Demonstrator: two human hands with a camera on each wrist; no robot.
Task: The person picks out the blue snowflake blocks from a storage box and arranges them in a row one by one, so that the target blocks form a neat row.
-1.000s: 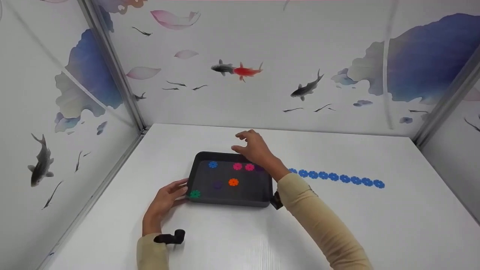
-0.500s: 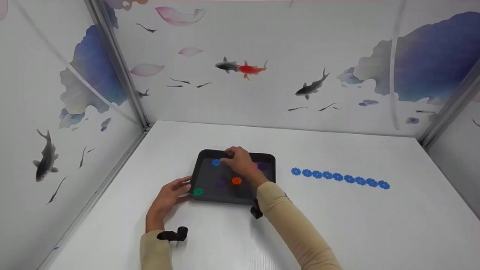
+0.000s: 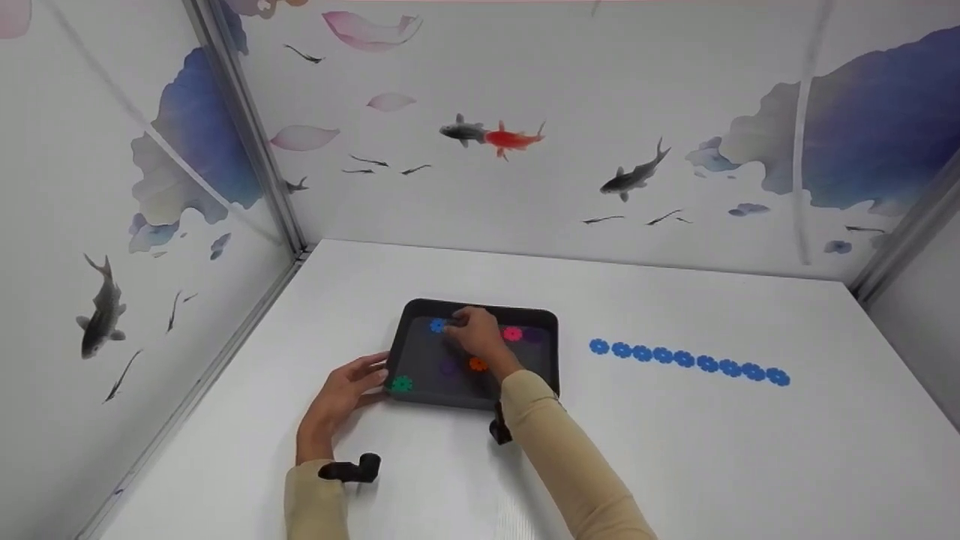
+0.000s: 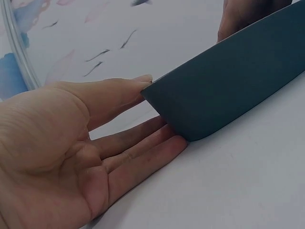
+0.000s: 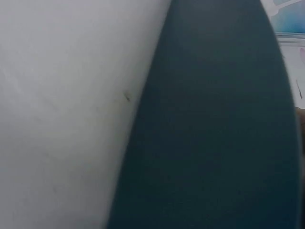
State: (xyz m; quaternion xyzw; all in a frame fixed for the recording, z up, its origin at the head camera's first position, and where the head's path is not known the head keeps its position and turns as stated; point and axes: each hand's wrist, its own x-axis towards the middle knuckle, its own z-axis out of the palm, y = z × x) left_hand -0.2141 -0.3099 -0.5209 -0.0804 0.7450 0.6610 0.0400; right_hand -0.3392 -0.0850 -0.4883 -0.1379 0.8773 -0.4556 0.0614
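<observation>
A dark tray (image 3: 480, 399) stands on the white table, with several flower-shaped plastic discs in it. My left hand (image 3: 339, 395) touches its left side; the left wrist view shows the fingers nearly straight against the wall and the thumb at the rim. Inside the tray my right hand (image 3: 480, 335) reaches down, bent fingertips beside a blue disc (image 3: 436, 325). Whether they pinch it is hidden. Around that hand lie a pink disc (image 3: 512, 334), an orange disc (image 3: 478, 364) and a green disc (image 3: 402, 384). Dark purple discs (image 3: 532, 335) are hard to make out.
A row of several blue discs (image 3: 684, 359) runs across the table (image 3: 720, 457) to the right of the tray. Printed walls enclose the table at the back and sides. The right wrist view is mostly filled by the tray's outer wall (image 5: 209, 119).
From above the tray's back rim, my right hand has come down and left into the tray, to the blue disc. My left hand keeps its place at the tray's side.
</observation>
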